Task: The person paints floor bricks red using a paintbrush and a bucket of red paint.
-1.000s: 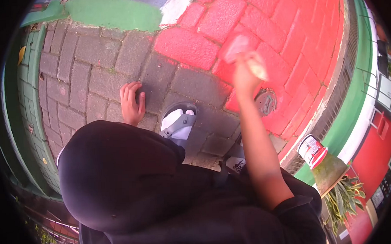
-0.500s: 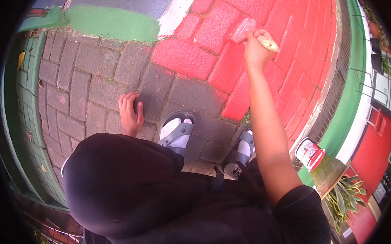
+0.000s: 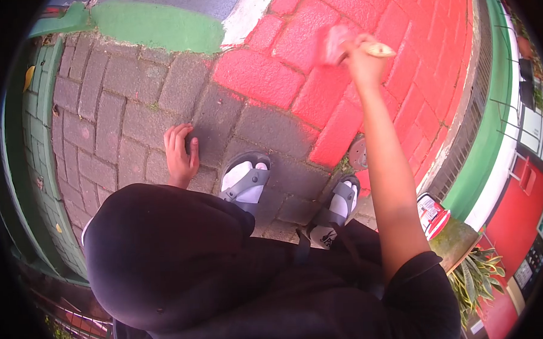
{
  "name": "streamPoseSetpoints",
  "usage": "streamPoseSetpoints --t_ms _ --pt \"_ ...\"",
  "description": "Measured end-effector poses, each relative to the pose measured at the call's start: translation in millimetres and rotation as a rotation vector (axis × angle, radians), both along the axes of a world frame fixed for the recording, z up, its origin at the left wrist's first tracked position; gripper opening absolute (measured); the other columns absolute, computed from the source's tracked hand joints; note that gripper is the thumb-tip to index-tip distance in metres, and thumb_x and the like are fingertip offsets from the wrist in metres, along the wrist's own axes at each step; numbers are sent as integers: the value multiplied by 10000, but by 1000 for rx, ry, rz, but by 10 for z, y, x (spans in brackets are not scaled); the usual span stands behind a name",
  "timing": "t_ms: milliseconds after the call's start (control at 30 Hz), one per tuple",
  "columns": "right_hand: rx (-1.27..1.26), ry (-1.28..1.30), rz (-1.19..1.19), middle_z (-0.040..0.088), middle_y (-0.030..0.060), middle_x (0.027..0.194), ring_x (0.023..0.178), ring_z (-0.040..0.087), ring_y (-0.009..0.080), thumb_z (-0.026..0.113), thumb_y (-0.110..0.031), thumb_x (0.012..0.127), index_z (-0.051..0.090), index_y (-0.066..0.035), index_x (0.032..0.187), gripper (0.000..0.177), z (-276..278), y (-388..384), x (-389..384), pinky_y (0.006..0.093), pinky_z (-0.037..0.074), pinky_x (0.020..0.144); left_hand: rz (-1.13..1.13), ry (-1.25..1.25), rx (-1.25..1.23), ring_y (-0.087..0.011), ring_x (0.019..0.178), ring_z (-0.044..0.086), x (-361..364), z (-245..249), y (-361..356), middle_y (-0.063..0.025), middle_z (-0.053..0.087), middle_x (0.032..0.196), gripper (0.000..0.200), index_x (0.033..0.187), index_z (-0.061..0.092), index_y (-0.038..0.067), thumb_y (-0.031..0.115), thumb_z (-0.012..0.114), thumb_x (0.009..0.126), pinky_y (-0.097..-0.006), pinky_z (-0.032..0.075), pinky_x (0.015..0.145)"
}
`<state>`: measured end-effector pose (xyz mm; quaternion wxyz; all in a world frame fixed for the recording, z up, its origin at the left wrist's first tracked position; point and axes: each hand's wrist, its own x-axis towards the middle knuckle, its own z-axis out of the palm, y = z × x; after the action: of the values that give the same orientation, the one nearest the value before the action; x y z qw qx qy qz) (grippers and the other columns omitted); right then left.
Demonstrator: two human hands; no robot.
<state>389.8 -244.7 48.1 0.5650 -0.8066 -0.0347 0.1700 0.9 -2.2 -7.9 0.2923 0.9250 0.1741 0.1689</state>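
2 sandalled feet stood nearest on the pavement, the left sandal (image 3: 245,179) on grey pavers (image 3: 114,115) and the right sandal (image 3: 336,212) close to the red-painted edge. Just beyond the left sandal, the left hand (image 3: 181,152) lay palm down on a grey paver, fingers stretched out and close together, holding nothing. A paint can (image 3: 433,214) sat by the pavement's right edge, beside the drain grate (image 3: 461,121). A round metal cover (image 3: 359,154) showed just past the right sandal.

The right arm reached straight forward, almost fully extended, toward the pavement's far edge. The right hand (image 3: 363,61) was closed around the handle of a brush (image 3: 339,40), wrist bent slightly inward. The bristles, blurred, met the red bricks (image 3: 256,77) near the far edge, short of the green kerb (image 3: 159,24).
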Motion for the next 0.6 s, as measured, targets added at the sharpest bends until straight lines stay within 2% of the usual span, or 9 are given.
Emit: streamPoseSetpoints --t_ms 67,100,167,233,300,333,433,500,600 --pt "65 -211 -110 642 -52 706 610 599 56 711 23 857 586 -129 698 253 -13 56 69 264 482 534 6 5 1 -409 1192 564 -2 5 -3 -163 658 1249 262 1191 611 4 77 650 942 -514 410 1085" --pt "24 -240 0 681 -19 690 569 634 125 692 -8 866 586 -124 681 242 100 116 -121 327 484 517 5 4 0 -408 1190 565 4 1 1 -164 658 1248 263 1191 611 4 76 650 942 -512 411 1084" --pt "-247 -691 384 709 87 697 588 682 241 668 -74 892 603 -109 683 222 87 149 -546 395 494 533 2 5 -5 -408 1188 566 7 0 10 -164 658 1248 264 1191 611 4 74 652 940 -512 411 1084" --pt "-256 -498 734 692 166 768 670 701 327 643 -108 893 662 -110 744 151 238 113 -988 448 510 573 -3 4 -11 -407 1186 567 4 -7 6 -165 658 1247 265 1191 612 4 73 653 939 -511 411 1084" --pt "-63 -417 871 638 160 679 637 713 232 688 -197 928 691 -126 735 205 203 97 -1253 419 500 559 -4 8 2 -406 1187 568 2 -12 10 -165 659 1246 268 1192 613 5 74 656 937 -511 411 1083" --pt "-61 -416 871 638 160 679 637 713 232 688 -197 928 691 -126 735 205 180 105 -1238 419 500 559 -4 10 2 -406 1187 568 4 -18 12 -165 659 1246 268 1192 613 5 74 656 937 -511 411 1083" --pt "-131 68 617 575 41 585 598 543 62 732 -291 970 669 -90 691 349 257 249 -946 310 457 565 8 14 -6 -405 1186 570 -5 -20 8 -163 660 1245 270 1192 614 7 73 661 934 -512 413 1082" --pt "-188 14 477 715 13 751 683 660 90 726 -41 881 672 -39 761 131 310 351 -555 319 543 617 0 5 7 -404 1185 571 -10 -34 16 -162 661 1242 273 1192 615 8 72 665 932 -511 416 1078" --pt "-118 -297 352 718 52 729 610 670 121 712 -64 882 687 -51 777 109 214 467 -355 320 544 589 12 12 -1 -404 1185 572 3 -5 9 -161 662 1238 269 1189 615 8 70 665 931 -512 418 1076"
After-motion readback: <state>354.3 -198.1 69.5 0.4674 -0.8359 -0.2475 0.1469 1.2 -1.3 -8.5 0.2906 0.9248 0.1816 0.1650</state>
